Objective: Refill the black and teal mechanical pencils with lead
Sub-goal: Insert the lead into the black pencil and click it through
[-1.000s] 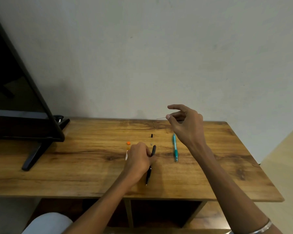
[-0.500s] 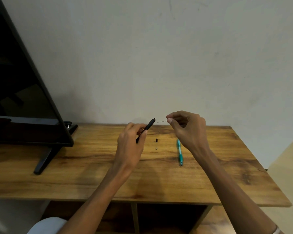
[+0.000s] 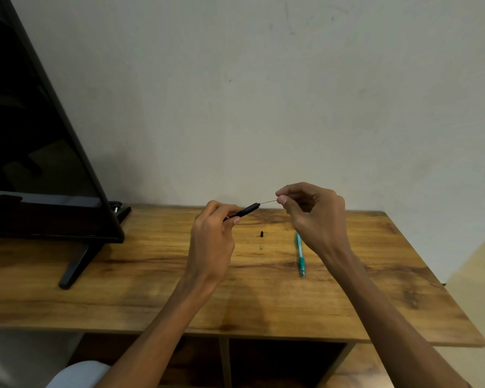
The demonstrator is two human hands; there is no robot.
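Observation:
My left hand (image 3: 212,239) grips the black mechanical pencil (image 3: 245,211) above the wooden table (image 3: 151,289), its open back end pointing up and right. My right hand (image 3: 314,211) pinches a thin lead (image 3: 268,202) between thumb and forefinger. The lead's left tip meets the pencil's open end. The teal mechanical pencil (image 3: 300,254) lies on the table below my right hand, tip toward me. A small black cap (image 3: 261,234) and a tiny pale eraser piece (image 3: 261,247) lie on the table between my hands.
A black monitor (image 3: 39,163) on a slanted foot (image 3: 76,264) fills the left side of the table. A plain wall stands right behind the table. Open shelf compartments (image 3: 277,362) show under the table's front edge.
My left hand lifted the black pencil off the table and raised it. The lead in my right hand has come down and left until its tip meets the pencil's end.

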